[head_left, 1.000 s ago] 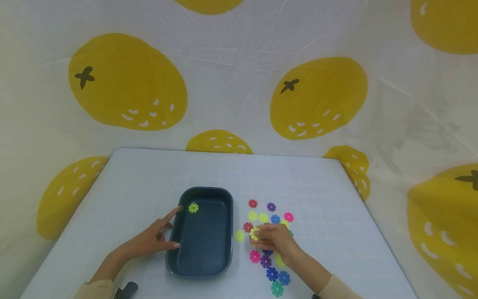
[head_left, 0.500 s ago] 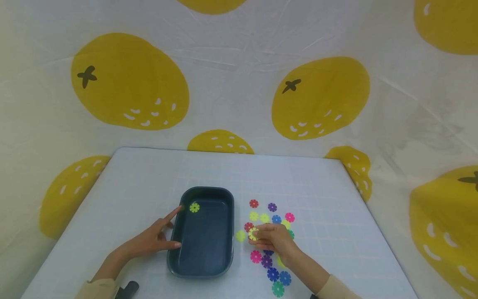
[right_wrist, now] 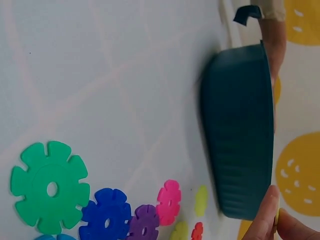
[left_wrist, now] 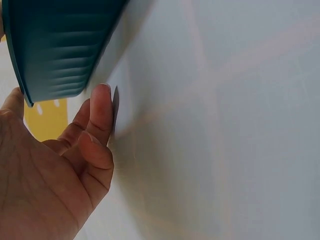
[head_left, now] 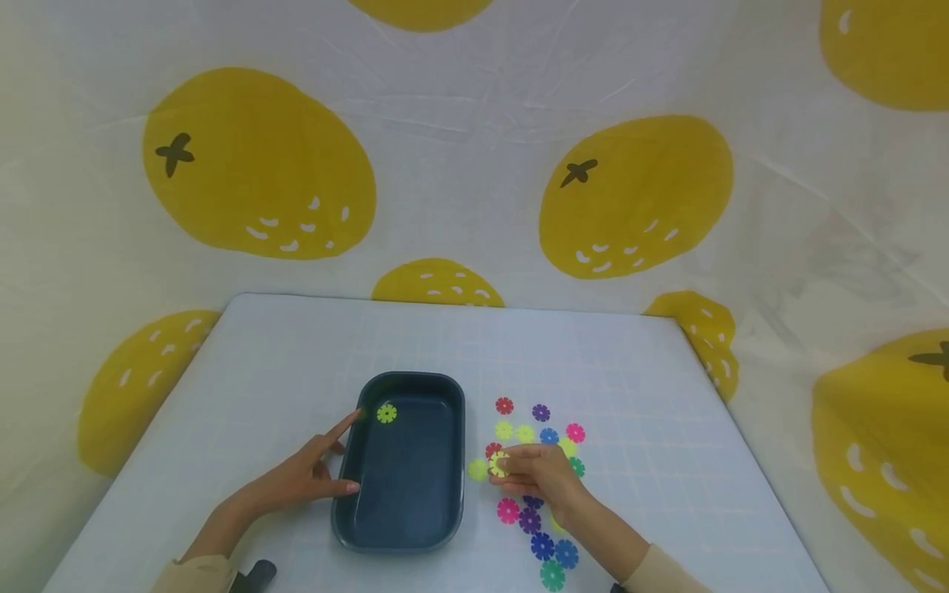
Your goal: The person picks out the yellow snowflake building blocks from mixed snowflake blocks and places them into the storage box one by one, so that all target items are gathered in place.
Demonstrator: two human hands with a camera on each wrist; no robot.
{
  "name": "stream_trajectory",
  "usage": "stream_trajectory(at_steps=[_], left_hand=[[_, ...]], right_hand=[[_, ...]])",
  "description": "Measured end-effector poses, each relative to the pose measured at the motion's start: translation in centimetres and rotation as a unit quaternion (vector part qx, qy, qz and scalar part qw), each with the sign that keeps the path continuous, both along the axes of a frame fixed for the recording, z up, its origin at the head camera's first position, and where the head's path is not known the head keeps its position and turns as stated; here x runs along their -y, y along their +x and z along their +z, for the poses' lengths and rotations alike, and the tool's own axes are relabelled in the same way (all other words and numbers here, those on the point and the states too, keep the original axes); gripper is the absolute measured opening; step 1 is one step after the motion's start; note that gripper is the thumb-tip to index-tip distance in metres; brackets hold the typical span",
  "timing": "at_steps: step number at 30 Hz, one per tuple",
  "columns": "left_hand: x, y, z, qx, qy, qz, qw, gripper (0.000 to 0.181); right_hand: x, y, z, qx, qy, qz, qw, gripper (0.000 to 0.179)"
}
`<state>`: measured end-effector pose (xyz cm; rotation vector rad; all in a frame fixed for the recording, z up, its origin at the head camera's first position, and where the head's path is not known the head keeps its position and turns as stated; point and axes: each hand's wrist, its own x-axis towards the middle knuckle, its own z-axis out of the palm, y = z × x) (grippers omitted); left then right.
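A dark teal tray (head_left: pixel 463 461) stands on the table, with one yellow notched disc (head_left: pixel 386 413) lying near its far left corner. My left hand (head_left: pixel 307 473) is at the tray's left side. Its extended index finger and its thumb touch the rim, and the other fingers bend loosely below the rim in the left wrist view. Between thumb and fingers, my right hand (head_left: pixel 544 478) pinches another yellow notched disc (head_left: pixel 498 464), held to the right of the tray. In the right wrist view that disc (right_wrist: pixel 276 220) shows edge-on between the fingertips.
Several notched discs are spread right of the tray, partly under my right hand. Among them are a green disc (head_left: pixel 552 576), a pink disc (head_left: pixel 507 511), a purple disc (head_left: pixel 530 520) and a red disc (head_left: pixel 504 405). A fruit-printed cloth (head_left: pixel 460 181) hangs behind the table.
My right hand has moved slightly left toward the tray with the yellow disc pinched in it. The left hand and the tray have stayed in place.
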<state>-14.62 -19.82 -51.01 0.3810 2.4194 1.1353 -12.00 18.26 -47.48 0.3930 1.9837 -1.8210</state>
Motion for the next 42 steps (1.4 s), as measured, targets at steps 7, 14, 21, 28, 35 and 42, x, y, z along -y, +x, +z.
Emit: stream_trajectory(at_steps=[7,14,21,28,35,42], left_hand=[[-0.1,0.1,-0.1,-0.008,-0.006,0.002,0.9999,0.103],[-0.1,0.2,-0.1,-0.003,-0.006,0.004,1.0,0.103],[-0.1,0.2,-0.2,-0.003,-0.004,0.005,1.0,0.103],[0.0,0.1,-0.3,-0.002,-0.003,0.004,1.0,0.103],[-0.1,0.1,-0.1,0.001,-0.002,0.005,1.0,0.103],[-0.1,0.1,-0.2,0.001,-0.004,0.008,1.0,0.103]], right_hand=[[0.3,0.1,0.0,0.004,0.002,0.003,1.0,0.039],[0.7,0.1,0.0,0.006,0.007,0.004,1.0,0.042],[1.2,0.1,0.2,0.013,0.008,0.011,0.9998,0.042],[1.4,0.0,0.3,0.013,-0.003,0.014,0.9998,0.041],[1.9,-0.1,0.5,0.009,-0.011,0.019,0.9997,0.044],[2.2,-0.1,0.5,0.004,-0.013,0.02,0.9997,0.044]])
